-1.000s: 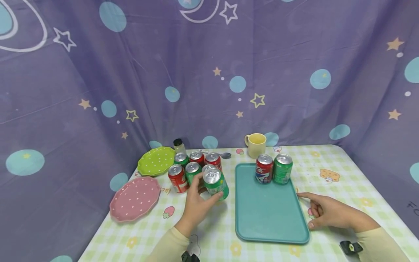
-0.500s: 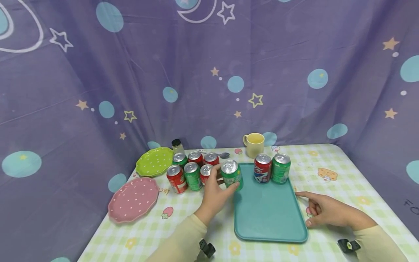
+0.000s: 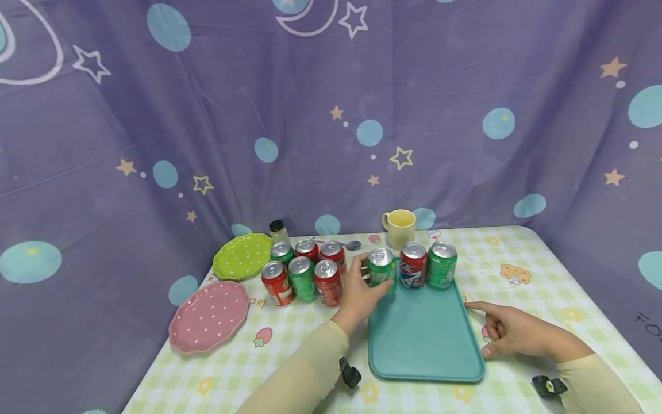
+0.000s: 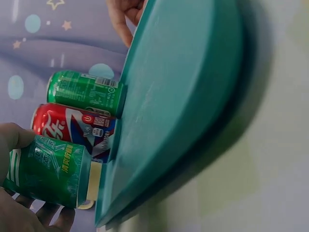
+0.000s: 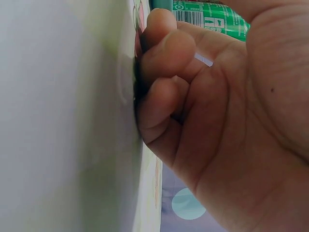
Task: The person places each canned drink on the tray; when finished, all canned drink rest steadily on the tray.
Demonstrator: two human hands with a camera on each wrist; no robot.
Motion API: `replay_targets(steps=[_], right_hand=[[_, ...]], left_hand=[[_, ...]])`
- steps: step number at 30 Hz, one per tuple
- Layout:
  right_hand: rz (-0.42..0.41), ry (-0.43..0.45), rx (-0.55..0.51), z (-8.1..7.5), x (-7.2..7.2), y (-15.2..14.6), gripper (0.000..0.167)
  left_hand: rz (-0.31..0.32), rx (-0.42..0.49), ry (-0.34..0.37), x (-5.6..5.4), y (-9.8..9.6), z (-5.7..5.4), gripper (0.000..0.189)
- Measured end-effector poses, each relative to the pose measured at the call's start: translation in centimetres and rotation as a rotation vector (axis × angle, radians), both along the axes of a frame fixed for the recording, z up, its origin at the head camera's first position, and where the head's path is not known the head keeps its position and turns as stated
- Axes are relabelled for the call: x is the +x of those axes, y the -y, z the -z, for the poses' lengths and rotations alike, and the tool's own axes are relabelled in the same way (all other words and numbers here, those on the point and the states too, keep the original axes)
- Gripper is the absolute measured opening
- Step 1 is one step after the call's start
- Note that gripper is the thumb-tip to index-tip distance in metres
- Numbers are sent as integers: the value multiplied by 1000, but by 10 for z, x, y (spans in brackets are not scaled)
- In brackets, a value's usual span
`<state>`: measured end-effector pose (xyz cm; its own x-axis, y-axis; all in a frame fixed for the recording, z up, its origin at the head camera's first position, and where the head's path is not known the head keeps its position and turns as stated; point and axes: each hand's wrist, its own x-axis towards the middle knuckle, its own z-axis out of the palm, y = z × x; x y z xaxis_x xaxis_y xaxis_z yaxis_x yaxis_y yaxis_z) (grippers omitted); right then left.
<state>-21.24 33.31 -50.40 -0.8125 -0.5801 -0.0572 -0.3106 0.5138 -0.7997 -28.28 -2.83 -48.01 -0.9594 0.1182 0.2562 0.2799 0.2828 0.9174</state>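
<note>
My left hand (image 3: 358, 294) grips a green soda can (image 3: 381, 275) at the tray's far left corner, thumb on the near side and fingers round the other. In the left wrist view a small gap shows between the base of this can (image 4: 53, 171) and the teal tray (image 4: 159, 96). A red-and-blue soda can (image 3: 412, 270) and another green can (image 3: 442, 269) stand upright side by side at the tray's back. My right hand (image 3: 522, 333) rests by the tray's (image 3: 426, 339) right edge, index finger straight at the rim, other fingers loosely curled on the tablecloth.
Several red and green cans (image 3: 304, 277) stand grouped left of the tray. Behind are a yellow mug (image 3: 401, 230), a spoon (image 3: 353, 245) and a black-capped jar (image 3: 278, 232). Far left lie a green dotted plate (image 3: 242, 256) and a pink dotted plate (image 3: 209, 317).
My left hand has carried the green can rightward and away from me, from beside the can group to over the tray's far left corner. The right hand stays at the tray's edge.
</note>
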Motion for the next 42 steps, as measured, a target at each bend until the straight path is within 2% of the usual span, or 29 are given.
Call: replay_targets(steps=[5, 12, 18, 27, 42], right_hand=[[1, 9, -5, 0, -2, 0, 98], [2, 18, -13, 1, -4, 0, 98], [0, 15, -27, 2, -4, 0, 98], [4, 13, 3, 1, -4, -1, 100], [6, 17, -25, 3, 0, 0, 98]], left_hand=[[1, 25, 9, -10, -8, 4, 70], [-51, -12, 29, -24, -15, 12, 70], [-69, -38, 55, -32, -17, 17, 71], [-45, -103, 31, -36, -16, 18, 71], [-42, -195, 25, -39, -17, 23, 75]])
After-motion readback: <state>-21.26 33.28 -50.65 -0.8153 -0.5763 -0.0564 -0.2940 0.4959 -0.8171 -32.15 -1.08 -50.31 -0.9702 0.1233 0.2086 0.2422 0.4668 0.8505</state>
